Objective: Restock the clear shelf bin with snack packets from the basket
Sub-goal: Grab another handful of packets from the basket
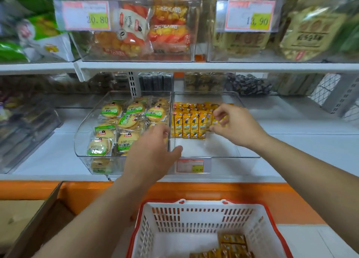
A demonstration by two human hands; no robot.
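A clear shelf bin point(223, 152) on the middle shelf holds several upright yellow snack packets point(189, 126) in rows at its back. My right hand point(236, 125) is inside the bin at the right end of the rows, fingers curled and pinching a yellow packet point(218, 120). My left hand point(153, 151) rests on the bin's left front wall, thumb hooked over the rim, fingers against the divider. Below, a white basket with a red rim point(194, 215) holds several more yellow packets point(232, 244) in its near right corner.
A neighbouring clear bin point(83, 139) to the left holds round green-labelled biscuit packs. Price tags hang at the bin front point(190, 165) and on the upper shelf. An open cardboard box point(29, 219) stands at lower left beside the orange shelf base.
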